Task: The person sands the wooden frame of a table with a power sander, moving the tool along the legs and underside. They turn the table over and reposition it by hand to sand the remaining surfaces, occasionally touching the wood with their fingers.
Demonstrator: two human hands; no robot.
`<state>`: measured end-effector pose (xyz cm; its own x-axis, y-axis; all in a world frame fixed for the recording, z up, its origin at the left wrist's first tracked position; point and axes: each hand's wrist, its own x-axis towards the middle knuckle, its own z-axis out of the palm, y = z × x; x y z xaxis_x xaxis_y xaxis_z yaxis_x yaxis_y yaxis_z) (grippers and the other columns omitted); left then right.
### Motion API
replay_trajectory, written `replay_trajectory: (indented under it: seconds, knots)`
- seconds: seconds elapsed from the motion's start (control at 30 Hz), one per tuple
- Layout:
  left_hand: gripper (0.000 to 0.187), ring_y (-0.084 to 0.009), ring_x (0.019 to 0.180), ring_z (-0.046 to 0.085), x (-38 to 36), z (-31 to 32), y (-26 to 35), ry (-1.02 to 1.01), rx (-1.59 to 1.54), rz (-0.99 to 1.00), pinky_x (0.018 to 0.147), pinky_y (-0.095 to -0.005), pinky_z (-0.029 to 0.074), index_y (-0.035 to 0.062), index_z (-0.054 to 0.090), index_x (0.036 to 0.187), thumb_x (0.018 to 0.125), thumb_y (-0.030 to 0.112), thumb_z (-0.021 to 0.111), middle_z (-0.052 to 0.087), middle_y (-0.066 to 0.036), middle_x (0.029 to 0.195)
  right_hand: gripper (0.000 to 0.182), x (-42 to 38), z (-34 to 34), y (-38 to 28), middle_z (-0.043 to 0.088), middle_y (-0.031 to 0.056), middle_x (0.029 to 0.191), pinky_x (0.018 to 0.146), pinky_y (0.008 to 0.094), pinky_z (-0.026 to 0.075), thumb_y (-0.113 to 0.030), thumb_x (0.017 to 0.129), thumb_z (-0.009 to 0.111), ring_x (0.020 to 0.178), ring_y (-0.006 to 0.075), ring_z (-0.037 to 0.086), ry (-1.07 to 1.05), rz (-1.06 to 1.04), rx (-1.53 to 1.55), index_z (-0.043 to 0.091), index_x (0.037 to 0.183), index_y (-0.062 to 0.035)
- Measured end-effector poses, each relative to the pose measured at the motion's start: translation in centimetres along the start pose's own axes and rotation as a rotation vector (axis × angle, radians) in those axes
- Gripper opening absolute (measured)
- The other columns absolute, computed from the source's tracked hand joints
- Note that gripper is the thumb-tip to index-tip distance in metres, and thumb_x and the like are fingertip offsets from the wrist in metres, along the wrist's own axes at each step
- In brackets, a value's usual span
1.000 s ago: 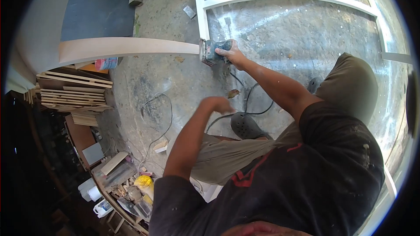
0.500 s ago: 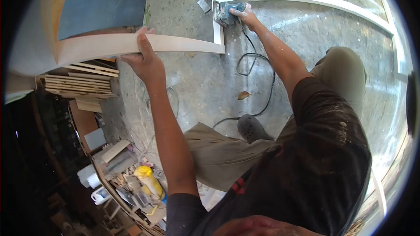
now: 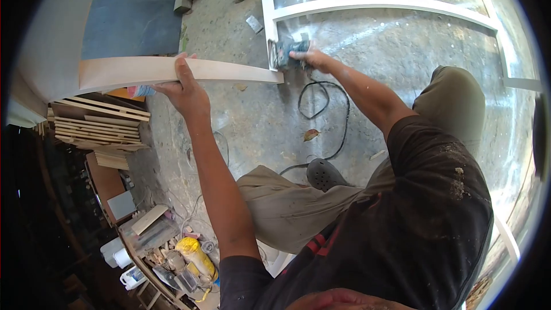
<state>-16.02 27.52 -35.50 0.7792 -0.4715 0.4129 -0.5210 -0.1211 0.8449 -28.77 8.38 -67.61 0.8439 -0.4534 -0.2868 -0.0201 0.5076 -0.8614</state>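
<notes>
My left hand (image 3: 186,95) is wrapped round a pale, white-coated wooden rail (image 3: 235,72), thumb on its near face. This rail belongs to a white wooden frame and meets a narrower white crosspiece (image 3: 267,6) at a corner. In my right hand (image 3: 317,59) is a blue-green electric sander (image 3: 291,51), its pad side set against the crosspiece just above that corner. The sander looks slightly blurred, and my fingers partly cover its body. A black power cord (image 3: 346,115) loops from it across the floor.
Stacked wooden strips (image 3: 100,123) lie at the left. A cluttered bench (image 3: 135,252) carries a yellow bottle (image 3: 195,254) at the lower left. More white frame bars (image 3: 390,1) cross the dusty concrete floor (image 3: 258,120). A dry leaf (image 3: 310,135) lies near my grey clog (image 3: 325,174).
My right hand has moved the sander along the crosspiece toward me, close to the corner with the rail. My left hand keeps its grip on the rail. The camera view has shifted slightly.
</notes>
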Motion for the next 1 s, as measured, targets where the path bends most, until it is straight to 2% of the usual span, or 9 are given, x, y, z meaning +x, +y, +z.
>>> replay_trajectory:
  seconds: [0.07,0.23,0.43,0.53,0.63,0.77,0.87,0.93,1.0]
  knots:
    - [0.059,-0.0308,0.110,0.069,-0.1,0.0,0.4,0.003,0.009,-0.007,0.102,-0.0408,0.057,-0.0014,0.015,0.138,0.106,0.025,0.058,0.058,-0.028,0.127,0.088,-1.4,0.0,1.1,0.067,0.0135,0.111,0.063,0.0398,0.061,-0.060,0.083,0.081,0.088,0.0235,0.070,0.050,0.264,-0.256,0.043,0.140,-0.0051]
    - [0.067,-0.0296,0.111,0.069,-0.3,0.2,0.6,0.027,-0.031,-0.086,0.102,-0.0398,0.057,-0.0036,0.015,0.140,0.105,0.029,0.061,0.059,-0.027,0.126,0.106,-4.8,1.4,1.1,0.057,0.0233,0.130,0.067,0.0449,0.065,-0.064,0.081,0.081,0.103,0.0350,0.068,-0.039,0.295,-0.158,0.024,0.147,-0.0038]
    - [0.066,-0.0253,0.111,0.069,-0.2,-0.1,0.0,0.016,0.069,-0.022,0.101,-0.0359,0.055,-0.0018,0.016,0.139,0.106,0.036,0.058,0.068,-0.024,0.114,0.104,-1.9,1.0,2.1,0.059,0.0234,0.126,0.064,0.0452,0.064,-0.060,0.081,0.082,0.101,0.0337,0.069,0.104,0.170,-0.138,0.022,0.147,-0.0070]
    - [0.065,-0.0248,0.111,0.069,-0.3,0.4,0.6,0.017,0.081,-0.022,0.100,-0.0351,0.055,-0.0011,0.015,0.140,0.107,0.036,0.056,0.069,-0.024,0.112,0.080,2.7,-0.6,0.0,0.068,0.0148,0.110,0.066,0.0415,0.062,-0.057,0.087,0.079,0.093,0.0237,0.070,0.082,0.035,-0.182,0.046,0.139,-0.0060]
    - [0.065,-0.0256,0.110,0.069,-0.2,0.2,0.6,0.002,0.091,-0.012,0.100,-0.0350,0.055,-0.0013,0.013,0.141,0.107,0.035,0.056,0.067,-0.026,0.116,0.072,11.0,-3.5,2.4,0.069,0.0107,0.103,0.069,0.0402,0.058,-0.058,0.086,0.080,0.085,0.0205,0.067,0.199,-0.150,-0.180,0.054,0.131,-0.0072]
    - [0.067,-0.0265,0.110,0.069,-0.1,0.2,0.4,-0.005,0.081,-0.010,0.100,-0.0355,0.056,-0.0015,0.012,0.141,0.106,0.033,0.058,0.063,-0.028,0.120,0.102,9.1,-2.7,-2.2,0.065,0.0156,0.114,0.059,0.0407,0.058,-0.058,0.082,0.084,0.085,0.0247,0.069,0.238,0.024,-0.177,0.027,0.145,-0.0016]
    - [0.068,-0.0264,0.109,0.069,-0.1,0.3,0.4,0.003,0.056,-0.015,0.099,-0.0357,0.057,-0.0016,0.011,0.141,0.106,0.031,0.060,0.062,-0.028,0.120,0.088,7.5,-2.6,-0.1,0.069,0.0119,0.109,0.060,0.0372,0.058,-0.056,0.083,0.083,0.078,0.0219,0.070,0.168,-0.038,-0.182,0.043,0.141,-0.0030]
    - [0.069,-0.0263,0.109,0.069,-0.4,0.3,0.7,0.015,0.044,-0.027,0.099,-0.0357,0.058,-0.0017,0.011,0.142,0.105,0.029,0.061,0.062,-0.028,0.120,0.049,1.6,-0.4,-2.1,0.072,0.0072,0.106,0.067,0.0363,0.060,-0.050,0.088,0.080,0.087,0.0210,0.070,0.049,0.037,-0.141,0.072,0.118,-0.0122]
    - [0.068,-0.0263,0.109,0.069,-0.4,0.5,1.2,0.026,0.048,-0.043,0.099,-0.0356,0.058,-0.0018,0.012,0.142,0.105,0.026,0.062,0.062,-0.029,0.119,0.069,-1.4,0.8,-0.4,0.068,0.0123,0.119,0.071,0.0396,0.062,-0.047,0.088,0.082,0.098,0.0234,0.070,0.014,0.025,-0.109,0.054,0.139,-0.0091]
